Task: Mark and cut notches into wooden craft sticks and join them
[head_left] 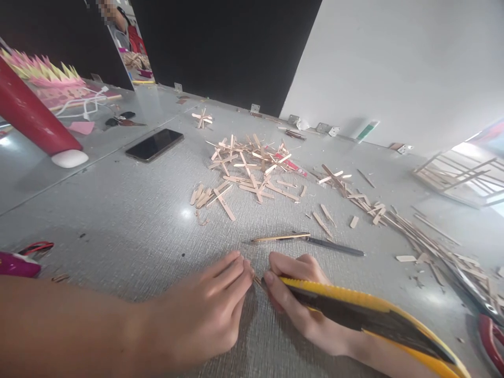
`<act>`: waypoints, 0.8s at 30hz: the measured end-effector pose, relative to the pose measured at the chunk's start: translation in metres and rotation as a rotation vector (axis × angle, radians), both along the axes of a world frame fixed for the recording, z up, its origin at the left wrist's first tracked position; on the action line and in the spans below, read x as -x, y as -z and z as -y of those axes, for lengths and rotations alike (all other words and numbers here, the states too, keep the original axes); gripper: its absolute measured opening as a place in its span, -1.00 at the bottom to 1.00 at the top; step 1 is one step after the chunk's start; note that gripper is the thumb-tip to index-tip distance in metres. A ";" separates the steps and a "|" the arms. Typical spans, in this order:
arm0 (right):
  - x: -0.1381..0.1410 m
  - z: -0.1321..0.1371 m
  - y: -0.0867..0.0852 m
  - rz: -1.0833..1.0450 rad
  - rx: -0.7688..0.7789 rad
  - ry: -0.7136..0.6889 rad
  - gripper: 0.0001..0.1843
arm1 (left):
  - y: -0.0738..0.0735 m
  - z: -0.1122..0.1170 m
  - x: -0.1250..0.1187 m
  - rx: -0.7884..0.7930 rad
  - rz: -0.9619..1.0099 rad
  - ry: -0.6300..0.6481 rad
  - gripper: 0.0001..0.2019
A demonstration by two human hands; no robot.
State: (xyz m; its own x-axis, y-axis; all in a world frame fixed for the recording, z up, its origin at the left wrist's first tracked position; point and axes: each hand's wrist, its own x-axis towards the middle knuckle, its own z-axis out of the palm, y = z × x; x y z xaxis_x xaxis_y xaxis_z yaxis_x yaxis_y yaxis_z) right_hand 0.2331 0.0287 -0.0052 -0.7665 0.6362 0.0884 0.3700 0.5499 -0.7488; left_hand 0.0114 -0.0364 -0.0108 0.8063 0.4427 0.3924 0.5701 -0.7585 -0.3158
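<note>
In the lower middle, my right hand [293,312] is closed around a yellow-and-black box cutter [346,304], its front end pointing left. My left hand [212,299] has its fingers pinched together on a small thin wooden piece [258,282]. That piece bridges the narrow gap between both hands, and the cutter's tip is close to it. The left fingers hide most of the piece; whether the blade touches it I cannot tell. Just beyond the hands lie a thin dark pen-like tool [334,245] and a slim wooden stick [279,238].
Craft sticks [252,163], some joined in crosses, are heaped mid-table. A phone [155,144] lies left of them, near a red cylinder [37,113]. Long wooden strips [417,236] and scissors [490,336] are at right. A stick frame [460,176] stands behind. Another person appears through a gap.
</note>
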 end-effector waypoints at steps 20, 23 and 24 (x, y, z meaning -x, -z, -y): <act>0.007 0.004 -0.003 0.044 0.128 0.164 -0.52 | -0.003 0.000 -0.001 0.038 -0.044 0.007 -0.70; 0.008 0.004 -0.002 0.034 0.127 0.174 -0.54 | -0.004 -0.001 -0.002 0.033 -0.048 0.006 -0.70; 0.008 0.004 -0.002 0.033 0.123 0.172 -0.54 | -0.005 -0.001 -0.002 0.032 -0.051 0.007 -0.70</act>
